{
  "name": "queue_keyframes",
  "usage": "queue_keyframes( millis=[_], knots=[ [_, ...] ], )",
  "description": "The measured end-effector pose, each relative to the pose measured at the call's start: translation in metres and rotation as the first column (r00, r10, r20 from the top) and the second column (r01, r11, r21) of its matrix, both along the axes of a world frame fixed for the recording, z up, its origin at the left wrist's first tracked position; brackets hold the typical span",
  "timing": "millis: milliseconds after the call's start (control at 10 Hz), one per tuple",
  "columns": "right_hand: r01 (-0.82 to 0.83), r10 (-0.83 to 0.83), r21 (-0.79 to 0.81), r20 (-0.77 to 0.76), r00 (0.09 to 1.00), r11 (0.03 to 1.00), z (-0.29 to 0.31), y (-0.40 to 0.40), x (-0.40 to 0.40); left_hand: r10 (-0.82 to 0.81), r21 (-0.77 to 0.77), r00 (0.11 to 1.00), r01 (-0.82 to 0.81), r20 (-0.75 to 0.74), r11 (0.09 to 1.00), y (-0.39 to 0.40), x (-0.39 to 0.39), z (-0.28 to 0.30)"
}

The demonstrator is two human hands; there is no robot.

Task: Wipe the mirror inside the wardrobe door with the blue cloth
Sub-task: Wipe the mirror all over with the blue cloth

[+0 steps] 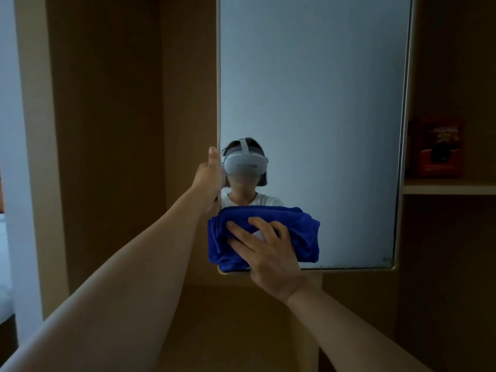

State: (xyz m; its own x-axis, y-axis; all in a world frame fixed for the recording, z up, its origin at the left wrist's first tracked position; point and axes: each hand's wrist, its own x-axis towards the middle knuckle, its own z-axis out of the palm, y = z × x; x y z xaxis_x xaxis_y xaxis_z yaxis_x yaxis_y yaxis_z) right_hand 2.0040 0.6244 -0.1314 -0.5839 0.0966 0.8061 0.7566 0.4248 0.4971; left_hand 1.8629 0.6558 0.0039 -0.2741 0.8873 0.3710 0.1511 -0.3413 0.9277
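Wiping is under way: the right hand presses the bunched blue cloth flat-fingered against the mirror at its lower left corner, while the left hand grips the door's left edge. Next stroke likely goes right or up — wide glass lies free there.

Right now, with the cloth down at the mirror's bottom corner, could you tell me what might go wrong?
The blue cloth is bunched, so it may smear rather than wipe evenly. The right hand presses on the mirror, and the door might swing if the left hand on its edge slips. The specks near the bottom right corner could be missed.
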Motion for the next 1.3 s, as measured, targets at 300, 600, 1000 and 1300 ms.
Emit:
queue_keyframes(
  millis=[300,600,1000,1300],
  knots=[
    [0.098,-0.074,-0.089,0.244,0.967,0.991,-0.028,-0.006,0.016,0.055,0.078,0.997,-0.05,-0.058,0.996,-0.002,0.005,-0.004],
    [0.115,-0.096,-0.046,0.303,0.948,0.992,-0.029,-0.001,0.059,0.1,0.083,0.994,-0.103,0.037,0.991,0.004,0.012,-0.003],
    [0.096,-0.069,-0.116,0.22,0.973,0.989,-0.038,-0.003,0.022,0.082,0.082,0.996,-0.086,0.043,0.993,0.004,0.013,-0.004],
    [0.09,-0.071,-0.071,0.236,0.969,0.993,-0.041,0.0,0.049,0.122,0.119,0.993,-0.122,0.008,0.985,0.007,0.008,-0.007]
  ],
)
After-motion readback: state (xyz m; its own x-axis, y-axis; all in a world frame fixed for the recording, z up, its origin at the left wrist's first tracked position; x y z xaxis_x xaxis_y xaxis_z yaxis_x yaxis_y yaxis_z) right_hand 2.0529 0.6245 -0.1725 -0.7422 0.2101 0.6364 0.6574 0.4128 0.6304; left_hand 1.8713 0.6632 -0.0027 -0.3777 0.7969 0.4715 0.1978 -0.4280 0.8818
